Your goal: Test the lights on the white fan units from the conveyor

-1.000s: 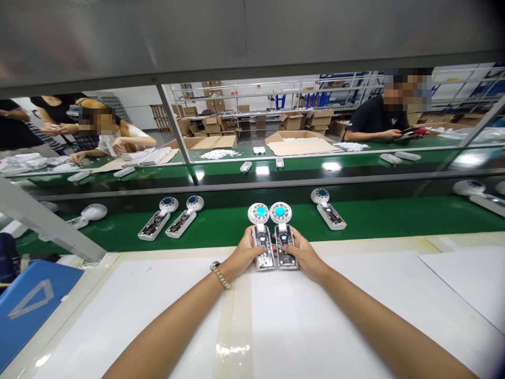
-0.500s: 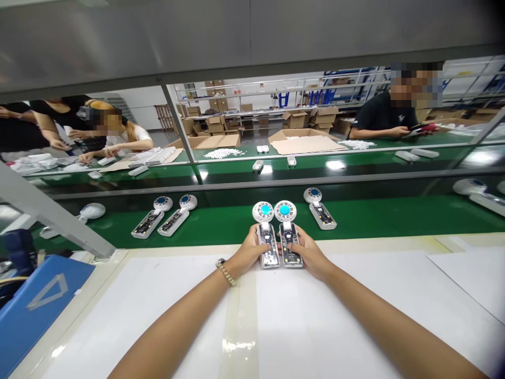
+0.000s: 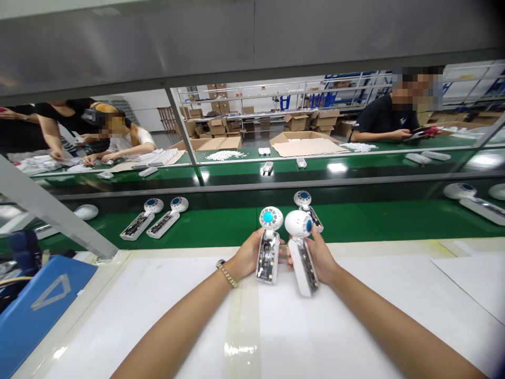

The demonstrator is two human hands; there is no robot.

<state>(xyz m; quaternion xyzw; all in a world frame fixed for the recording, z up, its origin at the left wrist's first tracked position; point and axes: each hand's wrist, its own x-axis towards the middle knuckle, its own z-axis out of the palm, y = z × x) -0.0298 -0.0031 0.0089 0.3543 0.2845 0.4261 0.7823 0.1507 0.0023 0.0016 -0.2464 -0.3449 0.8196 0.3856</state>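
My left hand (image 3: 249, 253) grips a white device (image 3: 268, 256) with a round head and a blue centre, its open casing showing a dark circuit board. Beside it, my right hand (image 3: 321, 257) is closed on a second such device (image 3: 302, 266), turned so its white side and part of its board show. Both are held upright above the white sheet at the edge of the green belt (image 3: 221, 223). Another device (image 3: 309, 208) lies on the belt just behind my right hand.
Two more devices (image 3: 138, 225) rest on the belt at left, others at far right. A metal post (image 3: 71, 210) and blue folder (image 3: 43, 305) stand left. A grey panel (image 3: 252, 37) hangs overhead. People sit across the line.
The right-hand device has been turned and brought a little nearer, away from the left one. The left-hand device has lowered slightly and tilted. Devices on my belt have shifted left.
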